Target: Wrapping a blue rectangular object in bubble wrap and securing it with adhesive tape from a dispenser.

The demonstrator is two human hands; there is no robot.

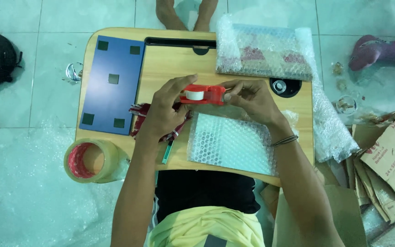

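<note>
- Both hands hold a red tape dispenser point(203, 94) above the middle of the wooden lap table point(170, 64).
- The left hand point(163, 112) has its fingers curled round the dispenser's left end; the right hand point(252, 100) pinches its right end, at the cutter.
- A bubble-wrapped flat parcel point(229, 144) lies just near of the hands, with no tape showing on it.
- Another bubble-wrapped bundle point(264, 52) sits at the far right.
- A large roll of clear packing tape point(90, 161) rests at the near-left corner.

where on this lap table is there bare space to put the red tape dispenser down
Bare wood lies between the blue panel and the bubble-wrapped bundle, above the hands. The front is crowded: bubble wrap sheet, a red packet, a pen.
</note>
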